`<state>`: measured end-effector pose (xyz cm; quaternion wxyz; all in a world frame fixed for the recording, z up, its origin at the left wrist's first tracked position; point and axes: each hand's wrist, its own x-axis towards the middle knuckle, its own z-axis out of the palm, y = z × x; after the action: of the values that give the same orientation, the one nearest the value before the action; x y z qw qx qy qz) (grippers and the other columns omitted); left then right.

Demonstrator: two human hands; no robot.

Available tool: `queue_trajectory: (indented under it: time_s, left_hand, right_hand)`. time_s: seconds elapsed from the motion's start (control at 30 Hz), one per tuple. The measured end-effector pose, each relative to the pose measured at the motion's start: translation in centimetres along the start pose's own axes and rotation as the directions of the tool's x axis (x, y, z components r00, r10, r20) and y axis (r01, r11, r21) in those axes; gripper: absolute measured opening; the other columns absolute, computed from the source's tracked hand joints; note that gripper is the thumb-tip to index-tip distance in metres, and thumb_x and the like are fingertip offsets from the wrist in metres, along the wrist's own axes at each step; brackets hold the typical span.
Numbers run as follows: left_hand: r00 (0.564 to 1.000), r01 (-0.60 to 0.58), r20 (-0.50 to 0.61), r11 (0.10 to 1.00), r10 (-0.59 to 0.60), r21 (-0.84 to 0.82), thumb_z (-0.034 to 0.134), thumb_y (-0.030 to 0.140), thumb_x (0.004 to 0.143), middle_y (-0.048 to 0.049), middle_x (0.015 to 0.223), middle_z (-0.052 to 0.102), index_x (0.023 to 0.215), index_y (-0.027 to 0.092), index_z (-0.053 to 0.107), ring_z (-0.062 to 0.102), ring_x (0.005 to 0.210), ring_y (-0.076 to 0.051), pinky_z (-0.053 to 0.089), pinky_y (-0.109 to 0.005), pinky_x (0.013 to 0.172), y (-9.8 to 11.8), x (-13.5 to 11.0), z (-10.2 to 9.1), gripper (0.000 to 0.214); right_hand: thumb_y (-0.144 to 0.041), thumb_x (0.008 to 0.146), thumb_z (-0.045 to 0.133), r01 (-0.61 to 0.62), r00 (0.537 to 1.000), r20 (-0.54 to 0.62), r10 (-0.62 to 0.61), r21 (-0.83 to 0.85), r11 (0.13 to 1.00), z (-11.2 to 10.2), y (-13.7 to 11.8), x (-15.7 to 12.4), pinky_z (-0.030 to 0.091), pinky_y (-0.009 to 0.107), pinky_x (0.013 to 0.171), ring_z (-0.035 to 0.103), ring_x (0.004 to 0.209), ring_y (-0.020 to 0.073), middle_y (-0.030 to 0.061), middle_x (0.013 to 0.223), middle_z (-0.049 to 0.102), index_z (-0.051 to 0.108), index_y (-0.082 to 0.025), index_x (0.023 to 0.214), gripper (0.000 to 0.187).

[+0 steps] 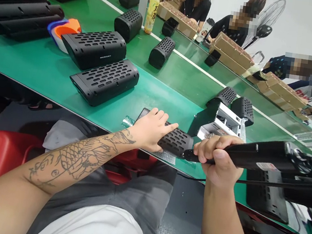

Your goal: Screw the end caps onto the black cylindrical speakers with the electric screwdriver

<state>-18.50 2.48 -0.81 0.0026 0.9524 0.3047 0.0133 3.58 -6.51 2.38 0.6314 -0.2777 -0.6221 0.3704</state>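
My left hand (154,128) lies over a black perforated housing (177,140) near the table's front edge, gripping it with the thumb on the near side and the fingers across the top. My right hand (220,157) is wrapped around a black electric screwdriver (258,154), held almost level. Its narrow front end meets the right end of the housing; the exact bit contact is hidden. Just beyond my right hand stands a black and white screw feeder (216,119). Two similar perforated housings, one marked MERKURY (96,48) and a plain one (105,81), sit to the left.
Stacked black shells (17,8) and orange and blue trays (65,30) occupy the left side. More housings stand along the green conveyor (184,82), with a yellow drink bottle (152,10). Co-workers sit opposite behind cardboard boxes (231,52). A cable (265,183) runs beneath the screwdriver.
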Motion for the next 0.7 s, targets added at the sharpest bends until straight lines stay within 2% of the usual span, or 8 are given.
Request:
queue_trajectory:
  time_s: [0.17, 0.23, 0.3, 0.37, 0.43, 0.5, 0.57, 0.7]
  left_hand:
    - [0.999, 0.026, 0.021, 1.0, -0.026, 0.003, 0.087, 0.075, 0.095, -0.0257, 0.152, 0.063, 0.19, 0.022, 0.043, 0.057, 0.139, -0.046, 0.031, -0.054, 0.123, 0.3, 0.1, 0.0, 0.117]
    - [0.998, 0.062, 0.014, 0.998, -0.062, 0.0, 0.085, 0.076, 0.097, -0.0264, 0.152, 0.063, 0.189, 0.019, 0.044, 0.057, 0.139, -0.046, 0.032, -0.054, 0.123, 0.9, 0.0, 0.2, 0.116]
    - [0.994, 0.108, 0.001, 0.994, -0.108, 0.008, 0.083, 0.074, 0.1, -0.0278, 0.154, 0.063, 0.189, 0.015, 0.044, 0.058, 0.14, -0.047, 0.033, -0.054, 0.123, 1.6, -0.1, 0.4, 0.113]
    - [0.99, 0.143, 0.002, 0.99, -0.143, 0.021, 0.082, 0.074, 0.102, -0.0291, 0.158, 0.061, 0.189, 0.012, 0.041, 0.058, 0.143, -0.047, 0.034, -0.055, 0.123, 2.3, -0.3, 0.3, 0.115]
    - [0.988, 0.151, 0.022, 0.988, -0.152, 0.011, 0.08, 0.079, 0.102, -0.0285, 0.159, 0.062, 0.189, 0.011, 0.041, 0.059, 0.143, -0.047, 0.037, -0.056, 0.124, 2.4, -0.3, -0.1, 0.118]
    - [0.989, 0.141, 0.04, 0.99, -0.14, -0.03, 0.073, 0.083, 0.105, -0.0246, 0.154, 0.068, 0.186, 0.013, 0.047, 0.063, 0.14, -0.044, 0.041, -0.055, 0.122, 1.8, -0.1, -0.8, 0.11]
    - [0.989, 0.148, 0.036, 0.985, -0.145, -0.085, 0.058, 0.076, 0.116, -0.0188, 0.148, 0.074, 0.182, 0.017, 0.054, 0.069, 0.137, -0.04, 0.047, -0.052, 0.117, 0.7, 0.4, -1.6, 0.089]
    - [0.966, 0.256, 0.074, 0.956, -0.248, -0.146, 0.039, 0.055, 0.124, -0.0147, 0.156, 0.075, 0.175, 0.018, 0.062, 0.075, 0.136, -0.036, 0.053, -0.05, 0.113, -1.8, 1.8, -2.3, 0.067]
  right_hand:
    - [-0.03, 0.101, 0.089, 0.002, 0.996, -0.085, -0.005, -0.034, 0.999, 0.3, -0.7, 0.2, 0.062, 0.027, 0.058, 0.059, 0.05, 0.0104, -0.0053, 0.067, 0.06, 0.066, -0.019, 0.093, 0.027]
    - [-0.034, 0.099, 0.09, 0.036, 0.979, -0.197, -0.055, -0.099, 0.994, -0.6, -1.3, 1.0, 0.06, 0.031, 0.054, 0.058, 0.048, 0.0134, -0.0045, 0.065, 0.059, 0.071, -0.02, 0.095, 0.024]
    - [-0.031, 0.092, 0.088, 0.08, 0.896, -0.411, -0.171, -0.229, 0.97, -2.5, -1.6, 2.3, 0.055, 0.031, 0.05, 0.054, 0.046, 0.0149, -0.004, 0.061, 0.057, 0.072, -0.021, 0.093, 0.018]
    - [-0.024, 0.083, 0.083, 0.054, 0.74, -0.602, -0.3, -0.391, 0.919, -5.0, -1.3, 3.7, 0.05, 0.031, 0.047, 0.052, 0.044, 0.0159, -0.0031, 0.058, 0.056, 0.071, -0.021, 0.087, 0.013]
    - [-0.023, 0.079, 0.078, -0.001, 0.653, -0.669, -0.356, -0.47, 0.883, -7.4, -0.3, 4.7, 0.049, 0.032, 0.046, 0.052, 0.043, 0.0176, -0.001, 0.056, 0.057, 0.067, -0.021, 0.081, 0.012]
    - [-0.026, 0.077, 0.077, -0.019, 0.652, -0.68, -0.335, -0.457, 0.889, -8.9, 0.9, 4.9, 0.048, 0.033, 0.045, 0.051, 0.042, 0.0189, -0.0002, 0.054, 0.055, 0.063, -0.022, 0.077, 0.015]
    - [-0.029, 0.075, 0.078, -0.017, 0.667, -0.68, -0.305, -0.423, 0.906, -9.5, 1.8, 4.5, 0.048, 0.034, 0.044, 0.05, 0.041, 0.0188, -0.0015, 0.053, 0.053, 0.061, -0.023, 0.076, 0.018]
    - [-0.03, 0.075, 0.08, -0.067, 0.697, -0.674, -0.246, -0.403, 0.913, -8.6, 1.5, 3.2, 0.053, 0.036, 0.047, 0.052, 0.043, 0.0191, -0.0022, 0.056, 0.055, 0.063, -0.022, 0.08, 0.019]
